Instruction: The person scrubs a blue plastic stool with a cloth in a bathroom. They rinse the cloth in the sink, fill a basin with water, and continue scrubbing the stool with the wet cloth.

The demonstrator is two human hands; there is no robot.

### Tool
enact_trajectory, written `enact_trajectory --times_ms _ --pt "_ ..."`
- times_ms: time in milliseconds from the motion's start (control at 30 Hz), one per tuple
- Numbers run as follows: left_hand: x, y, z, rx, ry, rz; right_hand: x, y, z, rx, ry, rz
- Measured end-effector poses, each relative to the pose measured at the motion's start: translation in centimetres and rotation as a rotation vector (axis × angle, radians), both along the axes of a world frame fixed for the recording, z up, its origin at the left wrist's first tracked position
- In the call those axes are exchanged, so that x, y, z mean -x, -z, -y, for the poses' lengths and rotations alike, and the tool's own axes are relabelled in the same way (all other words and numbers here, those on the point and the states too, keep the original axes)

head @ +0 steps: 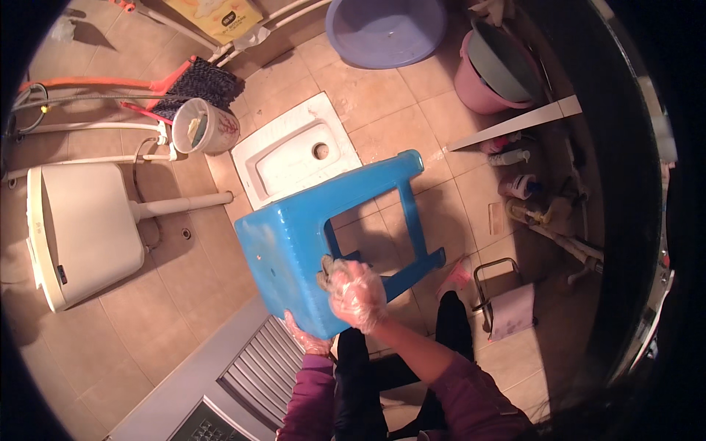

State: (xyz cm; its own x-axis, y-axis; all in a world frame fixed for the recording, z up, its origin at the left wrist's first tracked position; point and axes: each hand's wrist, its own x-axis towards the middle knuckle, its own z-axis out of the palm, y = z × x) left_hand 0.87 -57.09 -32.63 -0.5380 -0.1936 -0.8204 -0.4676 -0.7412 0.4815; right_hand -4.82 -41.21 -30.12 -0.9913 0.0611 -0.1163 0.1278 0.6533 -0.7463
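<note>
A blue plastic stool [298, 237] lies tipped on its side before me, its seat facing left and its legs pointing right. My left hand [308, 335], in a clear plastic glove, holds the seat's near lower corner; part of its fingers is hidden by the stool. My right hand [357, 295], gloved the same way, is closed around a greyish cloth or scrubber [326, 271] and presses against the stool's side beside the leg opening. Whitish smears show on the seat.
A white squat toilet [298, 149] lies beyond the stool. Left are a cistern [94, 231], a waste bin [204, 129] and a broom [204, 82]. A purple basin [386, 33], pink bucket [480, 82], bottles [515, 186] and a small metal-framed rack [510, 311] stand around; a louvred door [209, 380] is near-left.
</note>
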Motion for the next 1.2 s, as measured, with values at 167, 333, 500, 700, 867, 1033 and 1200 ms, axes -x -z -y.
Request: enact_trajectory --times_ms 167,333,500,700,867,1033,1200 --pt "1.2 -0.7 -0.9 0.073 -0.029 0.117 5.4 1.9 -0.7 0.339 0.017 0.130" --pt "1.5 -0.7 -1.6 0.068 -0.049 0.086 10.9 -0.7 -1.4 0.199 0.169 0.165" --pt "1.7 -1.2 -2.4 0.068 -0.101 0.128 9.1 1.1 -0.6 0.089 0.162 0.013" --pt "1.1 0.0 -0.3 0.037 -0.075 0.094 2.8 -1.1 -0.9 0.124 -0.049 0.031" --pt "1.6 -0.7 -1.6 0.006 -0.080 0.061 8.4 -0.2 -1.0 0.127 0.070 0.180" --pt "1.4 0.5 -1.8 0.050 -0.086 0.037 12.9 2.5 -0.8 0.144 0.255 0.383" --pt "0.8 1.5 -1.4 0.052 -0.094 0.026 14.1 3.3 -2.2 0.163 0.264 0.408"
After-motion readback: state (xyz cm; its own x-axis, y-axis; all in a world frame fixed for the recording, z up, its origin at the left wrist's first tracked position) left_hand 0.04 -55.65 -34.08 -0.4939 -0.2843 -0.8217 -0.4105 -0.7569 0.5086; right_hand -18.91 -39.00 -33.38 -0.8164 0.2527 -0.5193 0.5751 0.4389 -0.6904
